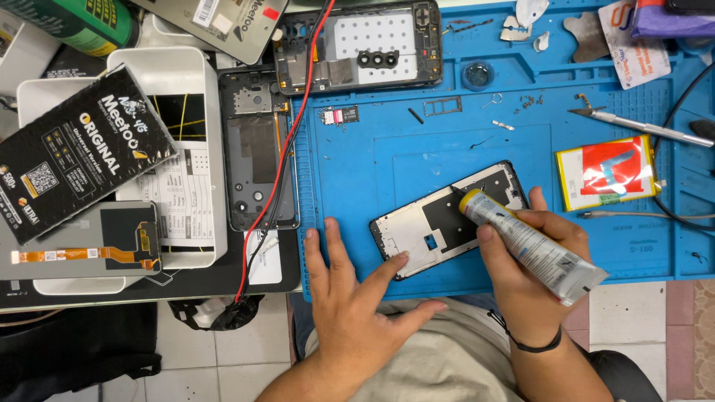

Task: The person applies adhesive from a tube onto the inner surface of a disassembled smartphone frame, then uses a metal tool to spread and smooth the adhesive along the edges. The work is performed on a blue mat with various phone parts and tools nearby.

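Right hand (525, 257) fingers wrapped around glue tube (527, 244), nozzle tip touching top edge of phone frame (447, 219). Left hand (350, 298) fingers spread, index tip pressing frame's near edge. Frame lies mid blue mat (372, 149); battery (607, 171) right of frame.

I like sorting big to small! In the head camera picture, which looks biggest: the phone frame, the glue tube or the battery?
1. Phone frame, largest.
2. Glue tube and battery look about alike; the tube is raised nearer the camera, so I won't rank them.

green can (71, 22) cut off, tiny screws (530, 102) indistinct
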